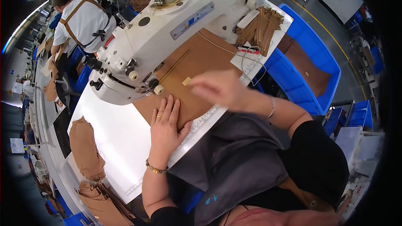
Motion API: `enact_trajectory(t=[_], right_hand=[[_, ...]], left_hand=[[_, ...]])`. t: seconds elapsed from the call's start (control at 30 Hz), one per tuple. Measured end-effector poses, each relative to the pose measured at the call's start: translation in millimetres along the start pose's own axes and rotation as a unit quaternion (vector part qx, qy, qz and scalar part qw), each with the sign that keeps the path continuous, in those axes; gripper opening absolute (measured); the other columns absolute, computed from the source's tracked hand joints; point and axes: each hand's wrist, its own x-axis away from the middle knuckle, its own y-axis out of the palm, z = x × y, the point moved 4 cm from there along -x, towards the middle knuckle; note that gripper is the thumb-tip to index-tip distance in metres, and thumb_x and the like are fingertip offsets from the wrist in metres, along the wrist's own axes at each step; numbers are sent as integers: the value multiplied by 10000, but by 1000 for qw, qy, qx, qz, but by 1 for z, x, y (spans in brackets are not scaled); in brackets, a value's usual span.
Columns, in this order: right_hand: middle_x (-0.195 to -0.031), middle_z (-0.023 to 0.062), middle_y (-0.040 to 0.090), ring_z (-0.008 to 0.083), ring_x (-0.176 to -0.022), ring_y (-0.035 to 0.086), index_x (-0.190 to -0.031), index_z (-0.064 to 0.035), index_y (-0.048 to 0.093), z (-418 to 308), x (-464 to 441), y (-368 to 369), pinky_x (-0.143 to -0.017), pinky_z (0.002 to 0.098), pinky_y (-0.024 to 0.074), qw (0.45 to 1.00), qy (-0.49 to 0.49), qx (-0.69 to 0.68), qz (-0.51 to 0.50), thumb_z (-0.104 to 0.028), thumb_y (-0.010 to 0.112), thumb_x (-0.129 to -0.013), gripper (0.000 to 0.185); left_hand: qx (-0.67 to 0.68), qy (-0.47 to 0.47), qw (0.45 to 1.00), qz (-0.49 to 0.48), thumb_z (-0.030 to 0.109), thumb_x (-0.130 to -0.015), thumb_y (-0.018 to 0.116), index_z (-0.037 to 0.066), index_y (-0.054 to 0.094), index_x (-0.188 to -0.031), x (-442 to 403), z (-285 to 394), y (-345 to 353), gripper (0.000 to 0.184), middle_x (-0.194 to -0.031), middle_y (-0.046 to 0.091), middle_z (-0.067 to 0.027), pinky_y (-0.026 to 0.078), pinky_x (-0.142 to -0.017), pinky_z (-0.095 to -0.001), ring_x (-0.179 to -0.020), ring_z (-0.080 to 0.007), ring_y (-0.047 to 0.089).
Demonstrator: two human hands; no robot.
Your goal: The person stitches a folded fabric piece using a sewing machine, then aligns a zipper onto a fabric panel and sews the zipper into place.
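A white sewing machine [134, 46] stands over a large brown leather panel [201, 65] on the white table. The panel has a long narrow slot and a small yellowish label [186, 81]. My left hand [166, 121] lies flat on the panel's near left part, fingers spread, just below the machine's needle area. Motion blurs my right hand [217, 87], which is above the panel just right of the label. Its fingers are bent in, and whether they hold anything cannot be made out.
Stacks of brown pieces [87, 148] lie at the table's left. Brown strips [261, 29] and a cord are at the machine's right end. A blue bin [331, 73] with brown panels stands at the right. Another person [86, 19] sits at the upper left.
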Motion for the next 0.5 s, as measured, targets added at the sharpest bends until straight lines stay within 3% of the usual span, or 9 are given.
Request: enact_trajectory(t=[0.03, 0.07, 0.1, 0.17, 0.3, 0.37, 0.4, 0.47, 0.5], right_hand=[[-919, 126, 745, 233, -789, 733, -1029, -23, 743, 23, 1, -30, -686, 332, 565, 996, 24, 77, 41, -151, 711, -967, 145], [-935, 142, 742, 282, -823, 733, -1021, -30, 737, 46, 5, -56, -712, 352, 568, 984, 50, 162, 62, -142, 696, -968, 131], [-945, 137, 736, 325, -848, 722, -1018, -51, 733, 75, 12, -79, -732, 390, 567, 961, 80, 259, 51, -141, 698, -947, 120], [-906, 108, 715, 331, -853, 704, -981, -67, 707, 95, 15, -105, -737, 439, 547, 900, 158, 406, -27, -167, 734, -884, 142], [-911, 116, 729, 333, -837, 714, -964, -63, 711, 111, 11, -114, -720, 426, 553, 900, 209, 372, -92, -223, 768, -872, 193], [-805, 119, 709, 279, -755, 708, -890, -32, 687, 118, 7, -117, -664, 381, 534, 903, 300, 282, -126, -226, 841, -792, 266], [-805, 119, 709, 279, -755, 708, -890, -32, 687, 121, 5, -118, -664, 381, 534, 905, 295, 275, -133, -226, 841, -792, 266], [-701, 100, 674, 227, -660, 678, -825, -14, 663, 134, 10, -117, -608, 347, 511, 886, 400, 115, -205, -197, 872, -748, 288], [-658, 67, 656, 208, -600, 658, -800, -10, 656, 134, 9, -119, -561, 339, 498, 893, 369, 140, -215, -163, 877, -741, 275]], left_hand=[[-10, 4, 1000, 14, 359, -905, 718, 69, 569, -1469, 0, 0, 0, 651, -1553, 523, -163, 390, -1164, -562, -1442, -357, 485], [-22, 6, 999, 26, 327, -894, 734, 70, 577, -1459, 0, 0, 0, 640, -1547, 530, -163, 412, -1149, -559, -1432, -356, 498], [-21, -1, 999, 24, 327, -894, 734, 70, 577, -1459, 0, -1, 1, 640, -1547, 530, -163, 412, -1149, -559, -1432, -356, 498], [-14, 4, 999, 32, 196, -872, 713, 76, 595, -1442, -1, -2, 1, 594, -1532, 548, -156, 421, -1153, -523, -1399, -359, 532], [-31, 14, 998, 57, 43, -820, 690, 88, 647, -1385, -4, -5, 1, 569, -1483, 605, -103, 477, -1112, -469, -1359, -310, 577], [-36, 13, 997, 67, 32, -823, 683, 90, 664, -1364, -4, -10, 5, 544, -1460, 625, -97, 486, -1103, -458, -1346, -301, 589], [-37, 24, 996, 82, 21, -827, 676, 92, 682, -1343, -4, -10, 4, 521, -1437, 644, -90, 495, -1094, -447, -1333, -292, 601], [-49, 16, 995, 83, 25, -837, 680, 99, 707, -1306, 0, -8, 0, 476, -1401, 670, -81, 509, -1080, -424, -1311, -274, 621], [-50, 19, 996, 70, 34, -842, 685, 107, 709, -1304, 3, -6, 0, 469, -1400, 671, -80, 510, -1082, -420, -1311, -270, 623]])
